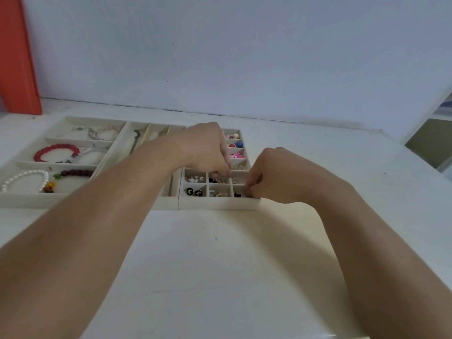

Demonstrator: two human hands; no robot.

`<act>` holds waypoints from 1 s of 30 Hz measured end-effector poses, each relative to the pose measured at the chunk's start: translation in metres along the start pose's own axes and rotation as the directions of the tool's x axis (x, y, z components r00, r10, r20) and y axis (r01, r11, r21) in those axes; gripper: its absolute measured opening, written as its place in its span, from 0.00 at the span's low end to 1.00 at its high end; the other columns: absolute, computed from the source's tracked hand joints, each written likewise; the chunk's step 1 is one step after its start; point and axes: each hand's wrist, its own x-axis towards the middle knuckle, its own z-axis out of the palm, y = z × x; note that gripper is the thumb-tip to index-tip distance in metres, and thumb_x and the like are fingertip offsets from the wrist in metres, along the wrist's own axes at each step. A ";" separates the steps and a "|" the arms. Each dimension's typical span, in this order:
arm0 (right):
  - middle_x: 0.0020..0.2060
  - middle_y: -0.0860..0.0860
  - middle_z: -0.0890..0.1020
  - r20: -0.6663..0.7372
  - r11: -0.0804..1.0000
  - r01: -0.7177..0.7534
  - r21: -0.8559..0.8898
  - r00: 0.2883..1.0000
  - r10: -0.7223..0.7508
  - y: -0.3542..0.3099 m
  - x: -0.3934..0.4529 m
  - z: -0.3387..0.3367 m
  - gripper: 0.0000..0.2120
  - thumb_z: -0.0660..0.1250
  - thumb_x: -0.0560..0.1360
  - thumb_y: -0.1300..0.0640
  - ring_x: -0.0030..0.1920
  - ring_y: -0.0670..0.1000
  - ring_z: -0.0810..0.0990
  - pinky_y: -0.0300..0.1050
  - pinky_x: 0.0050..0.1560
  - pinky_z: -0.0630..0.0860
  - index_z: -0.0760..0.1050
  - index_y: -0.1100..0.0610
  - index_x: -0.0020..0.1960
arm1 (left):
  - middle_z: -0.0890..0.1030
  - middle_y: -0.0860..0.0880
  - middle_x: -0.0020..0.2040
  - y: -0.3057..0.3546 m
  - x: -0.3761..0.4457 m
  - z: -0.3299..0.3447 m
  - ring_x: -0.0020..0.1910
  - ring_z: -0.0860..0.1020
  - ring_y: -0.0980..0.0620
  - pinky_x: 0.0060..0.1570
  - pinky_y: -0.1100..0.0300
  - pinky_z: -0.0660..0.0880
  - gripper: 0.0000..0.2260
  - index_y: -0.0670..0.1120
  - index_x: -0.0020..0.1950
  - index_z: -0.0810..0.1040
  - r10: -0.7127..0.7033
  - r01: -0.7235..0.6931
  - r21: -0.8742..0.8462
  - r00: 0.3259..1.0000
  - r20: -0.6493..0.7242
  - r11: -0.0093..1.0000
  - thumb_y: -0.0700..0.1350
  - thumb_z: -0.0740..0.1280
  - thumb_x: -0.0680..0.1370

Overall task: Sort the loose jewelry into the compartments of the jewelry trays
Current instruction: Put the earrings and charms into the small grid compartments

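Head view: both hands' fingers (247,189) curled into tray (220,204), grasp indiscernible.

I see matt cream trays (215,204) on a smooth white bench (220,265), a glossy red bead bracelet (56,150), and shiny pearls (24,178).

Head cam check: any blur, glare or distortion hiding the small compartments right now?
Head view: even, soft light, no glare; wide-angle bending at the edges; slight softness, so pieces in the small-compartment tray stay indistinct; left hand and right hand cover several cells.
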 end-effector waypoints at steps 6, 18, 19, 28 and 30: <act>0.34 0.43 0.80 -0.071 1.000 -0.002 0.008 0.997 0.003 0.005 -0.004 -0.011 0.07 0.71 0.75 0.54 0.36 0.44 0.77 0.41 0.36 0.74 0.86 0.44 0.44 | 0.83 0.58 0.29 -0.001 0.002 0.001 0.23 0.73 0.67 0.31 0.64 0.66 0.04 0.53 0.37 0.87 0.010 -0.010 0.003 1.000 0.014 1.000 0.50 0.78 0.71; 0.39 0.51 0.76 0.057 0.945 -0.017 -0.327 0.998 0.038 -0.018 0.005 -0.007 0.03 0.69 0.75 0.56 0.43 0.54 0.79 0.45 0.35 0.72 0.79 0.52 0.42 | 0.83 0.59 0.34 -0.001 0.001 0.000 0.39 0.80 0.60 0.38 0.64 0.71 0.07 0.57 0.36 0.84 0.021 -0.022 0.008 0.999 0.034 1.000 0.49 0.78 0.72; 0.35 0.51 0.73 0.048 0.937 -0.022 -0.347 0.998 0.041 -0.019 0.007 -0.005 0.09 0.69 0.74 0.58 0.40 0.54 0.76 0.43 0.31 0.67 0.74 0.53 0.36 | 0.83 0.59 0.34 0.000 0.001 0.000 0.39 0.80 0.60 0.37 0.64 0.71 0.07 0.57 0.36 0.84 0.022 -0.023 0.006 0.999 0.042 1.000 0.49 0.78 0.72; 0.33 0.49 0.72 0.018 0.913 -0.016 -0.408 1.000 0.026 -0.026 0.010 0.000 0.11 0.68 0.73 0.58 0.31 0.50 0.71 0.42 0.29 0.61 0.70 0.53 0.34 | 0.84 0.59 0.33 -0.001 0.002 0.000 0.32 0.79 0.64 0.31 0.68 0.69 0.01 0.54 0.41 0.87 0.031 -0.032 0.023 0.998 0.060 0.999 0.49 0.78 0.72; 0.36 0.48 0.75 0.041 0.917 0.014 -0.399 0.999 0.003 -0.026 0.010 0.000 0.03 0.67 0.73 0.57 0.38 0.52 0.77 0.43 0.33 0.66 0.79 0.51 0.42 | 0.84 0.59 0.35 -0.001 0.002 0.000 0.33 0.79 0.64 0.31 0.68 0.69 0.01 0.53 0.43 0.88 0.036 -0.038 0.037 0.998 0.056 0.999 0.49 0.78 0.72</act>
